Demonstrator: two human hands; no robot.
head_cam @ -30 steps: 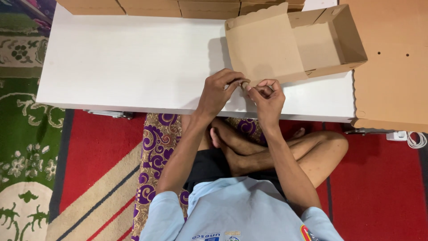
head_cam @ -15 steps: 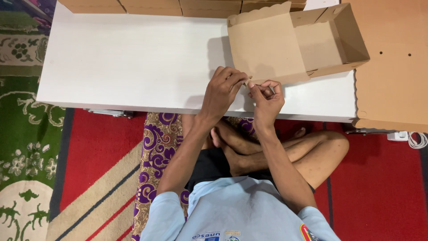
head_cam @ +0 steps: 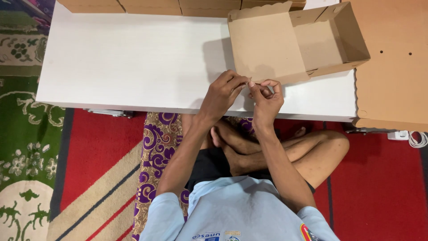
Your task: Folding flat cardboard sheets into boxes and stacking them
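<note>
At the bottom centre of the frame, a person wears a light blue short-sleeved shirt (head_cam: 240,209) with a small printed emblem low on its front and a red and yellow patch on one sleeve. Dark shorts (head_cam: 209,165) show above it. Arms, legs and feet are bare.

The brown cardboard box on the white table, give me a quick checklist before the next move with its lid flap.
1. Open brown cardboard box rests on the white table: ok.
2. Left hand pinches at the near edge of the box's lid flap: ok.
3. Right hand meets the left hand at the same edge: ok.
4. What the fingertips pinch, flap tab or some small item: cannot tell.
5. Box tray holds nothing visible: ok.
6. Large flat brown cardboard sheet lies right of the box, apart from both hands: ok.
</note>
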